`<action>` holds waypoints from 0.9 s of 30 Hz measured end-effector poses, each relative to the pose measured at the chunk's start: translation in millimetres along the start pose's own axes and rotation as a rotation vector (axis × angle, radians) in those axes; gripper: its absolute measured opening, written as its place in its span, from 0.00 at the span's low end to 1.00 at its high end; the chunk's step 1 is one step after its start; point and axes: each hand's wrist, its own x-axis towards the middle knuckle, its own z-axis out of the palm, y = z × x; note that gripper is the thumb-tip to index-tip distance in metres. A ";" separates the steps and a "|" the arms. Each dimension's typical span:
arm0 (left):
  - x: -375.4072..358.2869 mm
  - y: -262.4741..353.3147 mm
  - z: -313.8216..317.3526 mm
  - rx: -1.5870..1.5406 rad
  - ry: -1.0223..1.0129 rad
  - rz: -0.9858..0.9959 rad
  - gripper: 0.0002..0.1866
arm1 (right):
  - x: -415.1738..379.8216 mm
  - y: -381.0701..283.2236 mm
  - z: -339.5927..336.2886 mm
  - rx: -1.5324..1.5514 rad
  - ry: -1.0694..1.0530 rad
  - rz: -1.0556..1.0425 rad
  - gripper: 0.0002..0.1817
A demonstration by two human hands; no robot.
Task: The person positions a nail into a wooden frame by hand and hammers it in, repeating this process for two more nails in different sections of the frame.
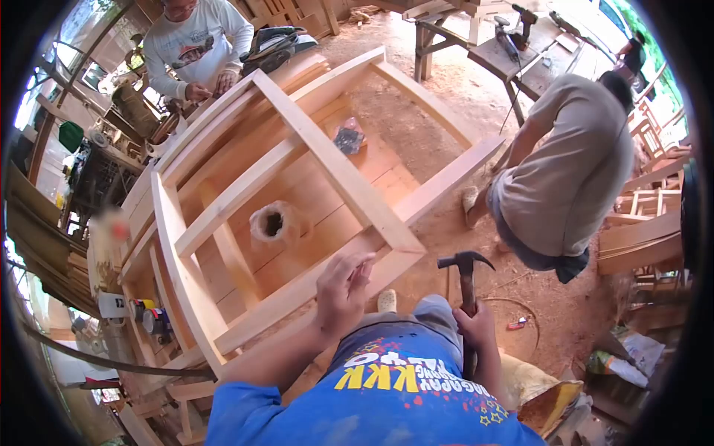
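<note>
My right hand (pixel 476 327) is closed around the handle of a claw hammer (pixel 465 271), head up, held beside my knee. My left hand (pixel 342 286) rests on the near rail of a pale wooden frame (pixel 327 160), fingers pinched together at the rail's top edge as if around something small; what they pinch is too small to see. The frame stands over a plank surface with a roll of tape (pixel 272 223) and a small dark bag (pixel 348 137) lying inside it.
One person in a grey shirt (pixel 573 163) bends over at the right of the frame. Another in a white long-sleeved shirt (pixel 195 48) works at the frame's far corner. A workbench with a drill (pixel 517 30) stands behind; stacked timber lies right; sawdust covers the ground.
</note>
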 end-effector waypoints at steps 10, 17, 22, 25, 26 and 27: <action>13.0 15.3 2.4 0.067 0.337 -0.188 0.06 | 131.9 -231.2 2.4 -0.156 -0.401 -0.349 0.10; 15.4 -1.7 11.3 0.364 0.786 -0.352 0.09 | 215.2 -291.9 54.0 -0.149 -0.910 -0.080 0.21; 25.3 4.8 7.8 0.503 0.856 -0.296 0.07 | 261.4 -294.7 100.0 -0.293 -1.145 0.056 0.26; 29.2 5.3 9.8 0.529 0.897 -0.341 0.06 | 281.3 -280.4 116.1 -0.308 -1.172 -0.006 0.22; 29.1 9.9 11.1 0.529 0.902 -0.396 0.06 | 285.7 -279.0 117.3 -0.341 -1.172 -0.033 0.22; 29.8 12.2 12.0 0.526 0.899 -0.454 0.06 | 288.8 -283.1 117.5 -0.409 -1.179 -0.087 0.23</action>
